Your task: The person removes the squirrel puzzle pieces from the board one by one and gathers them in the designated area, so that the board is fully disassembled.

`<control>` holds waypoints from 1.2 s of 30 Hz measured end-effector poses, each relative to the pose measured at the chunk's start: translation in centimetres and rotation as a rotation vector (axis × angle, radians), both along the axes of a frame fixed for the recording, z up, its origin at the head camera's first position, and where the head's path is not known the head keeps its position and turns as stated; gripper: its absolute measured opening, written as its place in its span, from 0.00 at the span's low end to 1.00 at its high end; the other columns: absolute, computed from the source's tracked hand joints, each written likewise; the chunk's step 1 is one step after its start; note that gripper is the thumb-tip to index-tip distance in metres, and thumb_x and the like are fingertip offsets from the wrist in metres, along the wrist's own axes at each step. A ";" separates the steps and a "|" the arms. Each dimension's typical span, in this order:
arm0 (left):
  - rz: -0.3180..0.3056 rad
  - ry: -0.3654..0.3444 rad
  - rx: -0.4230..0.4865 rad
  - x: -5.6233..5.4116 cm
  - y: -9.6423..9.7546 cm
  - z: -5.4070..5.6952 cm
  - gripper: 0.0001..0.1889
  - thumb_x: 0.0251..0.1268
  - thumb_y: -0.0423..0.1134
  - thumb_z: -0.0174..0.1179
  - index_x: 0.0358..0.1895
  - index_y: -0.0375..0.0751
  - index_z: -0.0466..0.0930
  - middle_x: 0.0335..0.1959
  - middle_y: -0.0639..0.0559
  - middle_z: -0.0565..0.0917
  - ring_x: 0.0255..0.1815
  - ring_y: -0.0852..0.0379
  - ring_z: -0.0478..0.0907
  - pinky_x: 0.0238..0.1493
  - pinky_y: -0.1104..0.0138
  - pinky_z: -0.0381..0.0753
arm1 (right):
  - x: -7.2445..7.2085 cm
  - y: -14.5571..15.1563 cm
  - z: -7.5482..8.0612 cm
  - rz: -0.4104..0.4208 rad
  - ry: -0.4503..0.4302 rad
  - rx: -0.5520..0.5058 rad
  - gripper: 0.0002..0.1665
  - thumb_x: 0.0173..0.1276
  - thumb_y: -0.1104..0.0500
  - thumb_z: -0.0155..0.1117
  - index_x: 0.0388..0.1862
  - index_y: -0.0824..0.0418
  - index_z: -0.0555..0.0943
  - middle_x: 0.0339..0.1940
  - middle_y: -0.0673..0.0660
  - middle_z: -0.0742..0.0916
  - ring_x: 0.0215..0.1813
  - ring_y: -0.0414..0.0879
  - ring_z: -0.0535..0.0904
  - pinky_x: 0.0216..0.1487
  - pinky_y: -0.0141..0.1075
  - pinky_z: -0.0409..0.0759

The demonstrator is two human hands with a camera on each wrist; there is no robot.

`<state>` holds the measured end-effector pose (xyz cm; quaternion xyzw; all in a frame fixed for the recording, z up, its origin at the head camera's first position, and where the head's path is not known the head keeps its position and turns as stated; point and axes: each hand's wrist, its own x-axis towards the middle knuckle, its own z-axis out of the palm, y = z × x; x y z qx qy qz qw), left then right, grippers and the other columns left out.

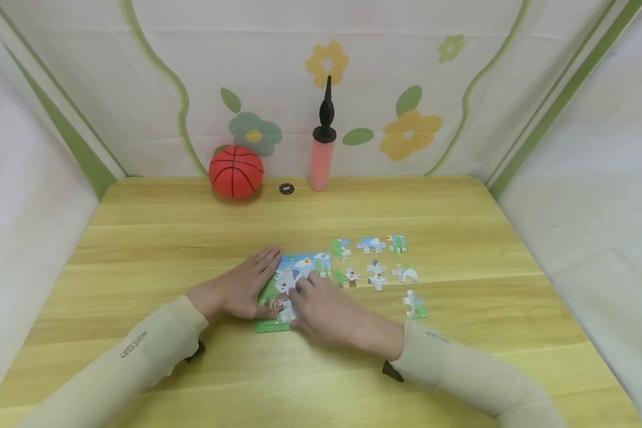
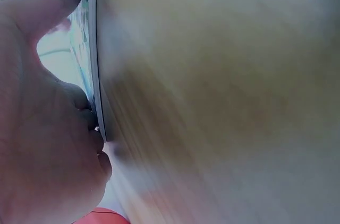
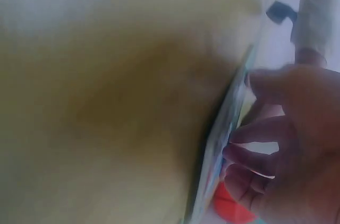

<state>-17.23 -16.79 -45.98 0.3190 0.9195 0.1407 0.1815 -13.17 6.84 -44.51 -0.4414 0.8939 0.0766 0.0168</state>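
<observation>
A jigsaw puzzle in a flat tray [image 1: 294,260] lies on the table, showing a pale cartoon animal on blue and green. My left hand [image 1: 246,286] rests along its left side, fingers extended and thumb over the lower part; the left wrist view shows the thumb [image 2: 58,3] on the tray's edge. Over the puzzle's right half, my right hand [image 1: 323,309] touches the surface with bent fingertips. In the right wrist view, its thumb and fingers [image 3: 247,155] are apart on the puzzle. Any piece under them is hidden. Several loose puzzle pieces [image 1: 377,275] lie to the right.
At the table's back stand a red toy basketball [image 1: 236,172] and a pink hand pump [image 1: 321,163] with a black top. Between them lies a black chip [image 1: 286,188]. A flowered cloth [image 1: 278,59] hangs behind the wooden table [image 1: 155,226].
</observation>
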 end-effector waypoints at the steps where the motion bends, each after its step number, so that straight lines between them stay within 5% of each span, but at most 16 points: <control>1: 0.002 -0.001 0.000 0.0 0.1 0.0 0.60 0.62 0.62 0.65 0.83 0.27 0.41 0.87 0.34 0.41 0.89 0.34 0.38 0.88 0.41 0.45 | 0.3 -0.1 -0.2 -0.003 0.008 0.020 0.38 0.78 0.35 0.55 0.72 0.60 0.76 0.64 0.55 0.83 0.62 0.48 0.77 0.63 0.37 0.82; 6: 0.012 -0.008 -0.016 0.0 0.2 0.2 0.60 0.62 0.61 0.66 0.83 0.27 0.41 0.87 0.34 0.41 0.89 0.34 0.38 0.88 0.41 0.45 | 1.3 -0.4 -0.8 -0.014 0.049 0.058 0.36 0.77 0.37 0.56 0.71 0.61 0.77 0.58 0.54 0.84 0.57 0.46 0.77 0.52 0.33 0.82; 15: 0.015 -0.012 -0.026 0.1 0.2 0.3 0.61 0.62 0.62 0.66 0.83 0.27 0.42 0.87 0.34 0.41 0.89 0.34 0.38 0.88 0.42 0.45 | 1.0 -0.7 -0.7 -0.032 0.032 -0.080 0.22 0.78 0.43 0.57 0.54 0.58 0.84 0.39 0.50 0.81 0.41 0.43 0.69 0.38 0.30 0.72; 22: 0.013 -0.006 -0.027 0.0 0.3 0.3 0.60 0.63 0.61 0.66 0.83 0.27 0.42 0.87 0.34 0.41 0.89 0.34 0.39 0.88 0.42 0.45 | 0.7 -0.6 -0.8 -0.030 0.046 -0.198 0.16 0.72 0.55 0.63 0.56 0.57 0.84 0.40 0.50 0.81 0.40 0.41 0.70 0.39 0.28 0.73; 30: 0.013 0.002 -0.024 0.0 0.3 0.3 0.60 0.62 0.61 0.67 0.83 0.27 0.42 0.87 0.33 0.42 0.89 0.34 0.39 0.88 0.41 0.46 | 1.0 -0.5 -0.2 -0.031 -0.052 -0.251 0.23 0.69 0.63 0.66 0.63 0.55 0.83 0.44 0.51 0.87 0.42 0.42 0.81 0.45 0.29 0.84; 36: 0.010 -0.003 -0.029 -0.1 0.4 0.2 0.60 0.62 0.62 0.67 0.83 0.27 0.42 0.88 0.34 0.41 0.89 0.34 0.39 0.88 0.41 0.46 | 1.2 -0.2 0.1 0.021 -0.073 -0.270 0.22 0.65 0.66 0.68 0.59 0.55 0.84 0.38 0.50 0.90 0.37 0.40 0.85 0.42 0.28 0.86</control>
